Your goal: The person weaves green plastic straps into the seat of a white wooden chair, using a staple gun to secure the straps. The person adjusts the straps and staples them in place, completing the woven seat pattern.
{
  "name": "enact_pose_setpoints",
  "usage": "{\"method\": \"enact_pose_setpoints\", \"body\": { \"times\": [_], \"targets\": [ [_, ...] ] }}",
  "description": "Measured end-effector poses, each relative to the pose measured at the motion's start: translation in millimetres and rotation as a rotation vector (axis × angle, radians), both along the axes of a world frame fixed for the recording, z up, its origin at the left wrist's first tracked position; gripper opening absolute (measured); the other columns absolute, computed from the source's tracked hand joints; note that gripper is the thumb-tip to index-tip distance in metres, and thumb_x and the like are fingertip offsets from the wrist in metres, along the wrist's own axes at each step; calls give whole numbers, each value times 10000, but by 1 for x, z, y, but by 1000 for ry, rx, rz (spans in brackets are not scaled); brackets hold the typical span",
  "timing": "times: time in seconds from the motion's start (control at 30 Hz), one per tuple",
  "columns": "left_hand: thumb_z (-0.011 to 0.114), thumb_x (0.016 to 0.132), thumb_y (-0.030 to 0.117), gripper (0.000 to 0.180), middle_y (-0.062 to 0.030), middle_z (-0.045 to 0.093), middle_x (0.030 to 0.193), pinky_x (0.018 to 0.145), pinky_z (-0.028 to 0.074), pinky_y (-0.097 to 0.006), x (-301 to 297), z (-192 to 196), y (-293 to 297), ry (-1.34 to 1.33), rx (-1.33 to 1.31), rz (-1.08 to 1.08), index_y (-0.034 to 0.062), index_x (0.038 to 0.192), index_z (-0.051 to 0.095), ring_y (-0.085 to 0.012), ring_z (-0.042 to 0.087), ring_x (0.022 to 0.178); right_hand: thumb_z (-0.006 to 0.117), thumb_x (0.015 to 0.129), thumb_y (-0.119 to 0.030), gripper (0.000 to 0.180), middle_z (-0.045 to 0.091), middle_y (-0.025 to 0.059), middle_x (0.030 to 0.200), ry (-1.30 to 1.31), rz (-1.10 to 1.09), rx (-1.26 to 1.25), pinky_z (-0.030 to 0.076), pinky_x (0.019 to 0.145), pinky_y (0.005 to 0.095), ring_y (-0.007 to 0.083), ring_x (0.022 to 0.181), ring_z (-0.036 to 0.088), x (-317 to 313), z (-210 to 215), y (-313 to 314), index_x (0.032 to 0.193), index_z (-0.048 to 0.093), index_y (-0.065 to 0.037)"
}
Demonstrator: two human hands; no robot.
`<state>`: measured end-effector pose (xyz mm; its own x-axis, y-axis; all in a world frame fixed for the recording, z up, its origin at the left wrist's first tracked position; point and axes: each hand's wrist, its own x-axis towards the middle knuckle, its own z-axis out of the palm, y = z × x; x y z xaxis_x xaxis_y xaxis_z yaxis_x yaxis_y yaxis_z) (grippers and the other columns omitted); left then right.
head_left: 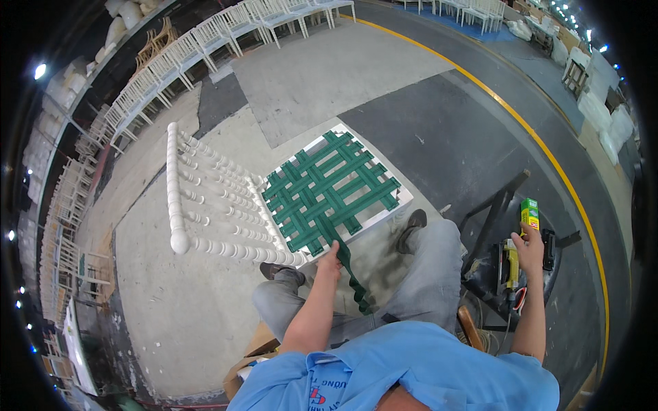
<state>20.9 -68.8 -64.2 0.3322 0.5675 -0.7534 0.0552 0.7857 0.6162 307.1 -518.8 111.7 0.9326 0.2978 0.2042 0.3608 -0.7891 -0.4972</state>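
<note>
Left hand (331,258): fingers curled tight, pinching the green webbing strap (351,274) right at the front edge of the chair seat; the loose end of the strap trails down from the hand, across the person's lap, twisting as it goes. Right hand (530,248): stretched out to the side, fingers part-open and resting on top of a yellow tool (511,267); whether they actually grip it, I cannot tell. Just above the fingertips stands a small green box (529,213), touching or nearly touching them. Tool and box sit on a dark stand (495,205) at the person's right, with a red-and-white cable looping below the tool. The strap belongs to a woven green lattice (329,192) stretched over the seat of a white chair (205,205), which lies tipped on its back on the concrete floor, its turned spindle backrest pointing left. The person sits low, grey trouser knees either side of the trailing strap, dark shoes near the seat frame, blue shirt. Beyond: rows of white chairs (205,41) along the far left wall, a yellow line (521,123) curving across the floor.
</note>
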Motion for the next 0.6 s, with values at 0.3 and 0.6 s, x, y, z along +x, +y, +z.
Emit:
{"method": "enact_pose_setpoints", "body": {
  "times": [0.3,0.6],
  "targets": [
    [690,990,275,282,-62,721,1085,879,480,-386,-40,-18,-69,68,130,-397,46,1153,703,-233,645,923,598,1031,-276,304,716,52,910,856,625,343,536,756,294,121,805,652,-75,-65,216,1143,695,-10],
    [671,975,483,502,-131,638,1319,944,406,-511,-46,-34,-90,317,-117,-840,103,1301,633,-335,580,1227,680,956,-449,475,702,69,855,1244,830,-380,508,603,360,193,699,629,-144,-197,378,1055,730,14]
  ]
}}
